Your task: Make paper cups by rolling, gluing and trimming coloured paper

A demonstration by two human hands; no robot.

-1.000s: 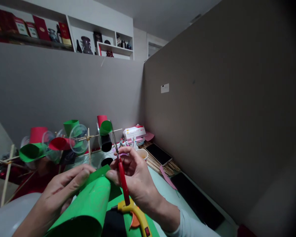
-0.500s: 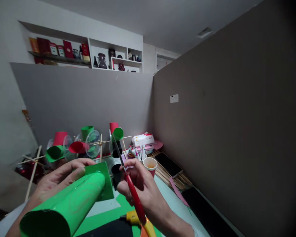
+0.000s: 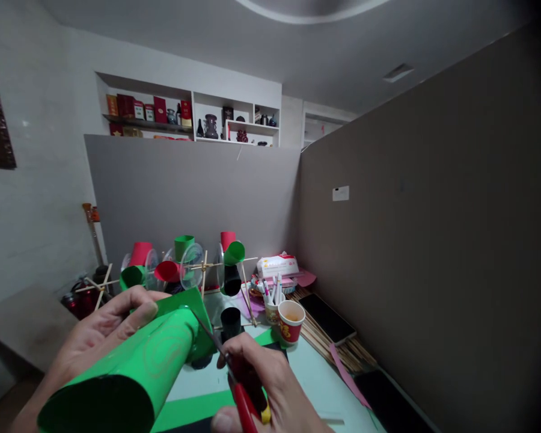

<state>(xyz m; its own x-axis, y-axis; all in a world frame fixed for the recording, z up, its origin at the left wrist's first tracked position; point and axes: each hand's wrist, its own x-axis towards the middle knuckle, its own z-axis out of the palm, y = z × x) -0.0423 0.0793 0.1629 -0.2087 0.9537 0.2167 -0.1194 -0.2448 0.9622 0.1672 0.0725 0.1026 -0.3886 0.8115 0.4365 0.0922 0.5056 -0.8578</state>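
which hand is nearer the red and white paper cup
Right. The right hand, gripping the red-handled tool, is on the near side of the paper cup; the left hand, on the green tube, is well to its left.

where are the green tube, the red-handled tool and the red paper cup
Green tube [image 3: 151, 355]: head view, on its rounded side.
Red-handled tool [image 3: 243, 406]: head view, on its handle.
Red paper cup [image 3: 291, 331]: head view, on its outer wall.

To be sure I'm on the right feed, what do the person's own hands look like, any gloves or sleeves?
The left hand and right hand are both bare, without gloves. On the parts that show, I see no ring, watch or bracelet. No sleeve is in view.
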